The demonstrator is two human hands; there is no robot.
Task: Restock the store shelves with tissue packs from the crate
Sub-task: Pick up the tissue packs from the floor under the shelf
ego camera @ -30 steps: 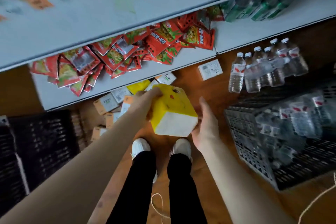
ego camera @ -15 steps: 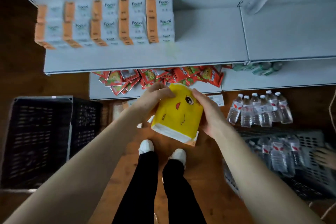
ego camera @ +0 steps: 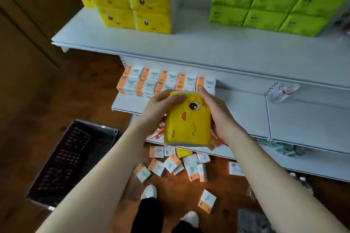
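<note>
I hold a yellow tissue pack [ego camera: 187,119] with a cartoon face in both hands, in front of the shelves. My left hand [ego camera: 157,108] grips its left side with fingers curled over the top corner. My right hand [ego camera: 217,114] grips its right side. Above, on the top white shelf [ego camera: 170,47], stand stacked yellow tissue packs [ego camera: 132,0] at the left and green tissue packs [ego camera: 274,2] at the right. A black crate [ego camera: 75,161] sits on the floor at the lower left.
Small orange-and-white tissue packs [ego camera: 166,83] line the middle shelf, and several more [ego camera: 174,166] lie scattered on the wooden floor by my feet. A water bottle [ego camera: 284,91] lies on the middle shelf at the right. Red snack bags [ego camera: 214,142] fill the shelf below.
My view has tilted upward from the floor to the upper shelves. Both hands have raised the yellow pack, and the right hand, apart from it a second ago, now grips it.
</note>
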